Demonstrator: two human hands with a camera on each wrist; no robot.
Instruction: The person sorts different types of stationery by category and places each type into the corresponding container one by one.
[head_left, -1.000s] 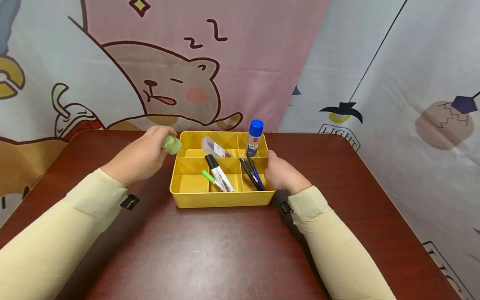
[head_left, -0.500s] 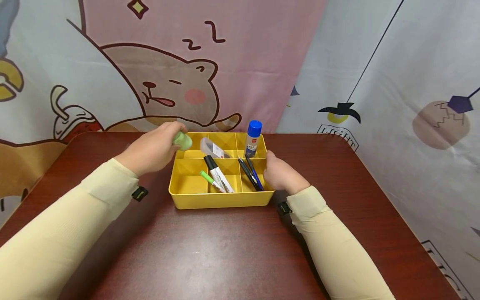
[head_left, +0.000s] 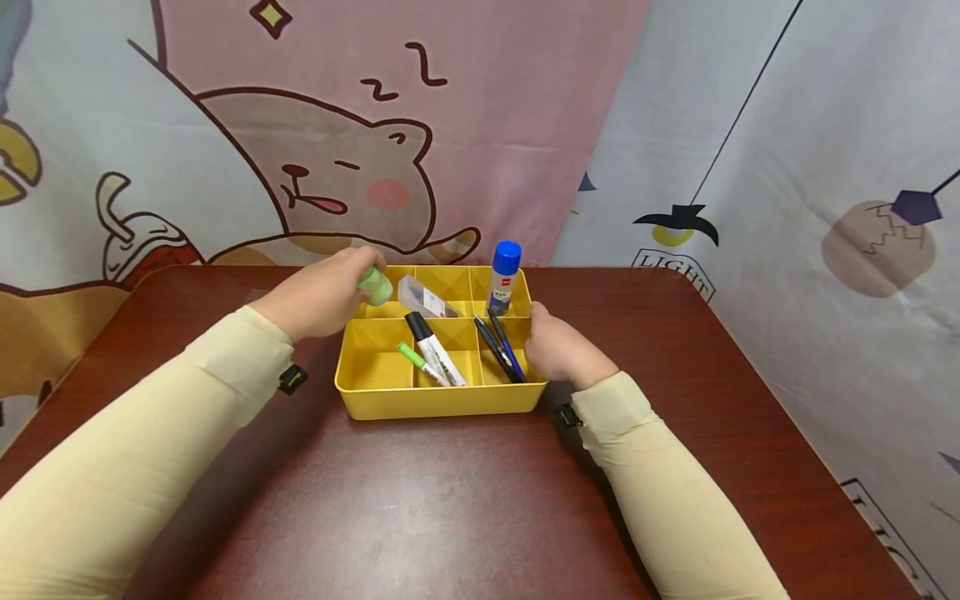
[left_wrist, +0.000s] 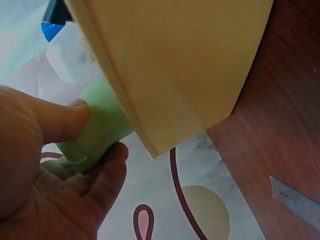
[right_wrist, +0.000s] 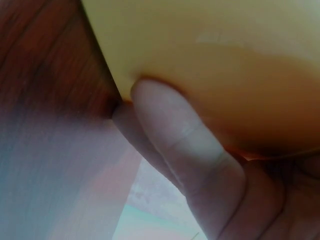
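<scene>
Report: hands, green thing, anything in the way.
Left hand pinching light green object at back left of yellow tray. Right hand holding tray's right side. Clear case close by, possible obstacle.

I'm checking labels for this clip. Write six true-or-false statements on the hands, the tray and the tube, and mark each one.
1. The right hand touches the yellow tray. True.
2. The yellow tray is one undivided space. False: it is partitioned.
3. A blue-capped tube stands in the yellow tray. True.
4. The blue-capped tube is uncapped. False: its cap is on.
5. The left hand grips a light-green object. True.
6. The light-green object lies on the table. False: the left hand holds it.
</scene>
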